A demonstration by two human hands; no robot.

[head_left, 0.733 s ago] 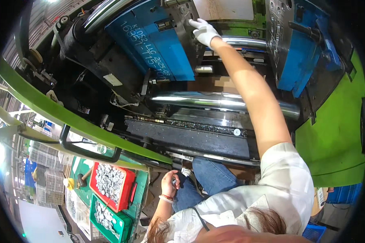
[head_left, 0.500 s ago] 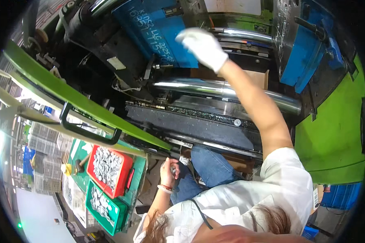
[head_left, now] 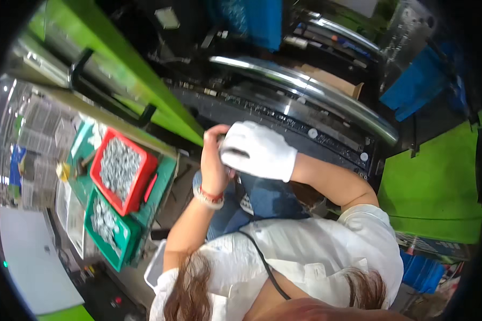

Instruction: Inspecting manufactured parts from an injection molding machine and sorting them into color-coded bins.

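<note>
Two hands meeting at the centre of the frame. The bare left hand [head_left: 213, 163] stands upright against the right hand [head_left: 258, 150], which wears a white glove [head_left: 281, 159]. The gloved fingers [head_left: 236, 140] are bent and pressed together over the left hand's inner side; the left fingers curl toward them. Whether a piece is pinched there cannot be told, the meeting place being hidden and blurred. Red and pale bracelets [head_left: 209, 198] ring the left wrist. At upper left, a green beam [head_left: 133, 70] with a black handle [head_left: 79, 64] slants down to the hands. Above the hands, a polished bar [head_left: 305, 83] crosses beyond a dark ledge [head_left: 241, 111]. At left, a red tray [head_left: 140, 184] and a green tray [head_left: 129, 237], both holding small grey pieces [head_left: 120, 168], stand side by side on a green tabletop [head_left: 165, 172]. At right, a bright green panel [head_left: 431, 192]; below it, a blue crate [head_left: 420, 270]
</note>
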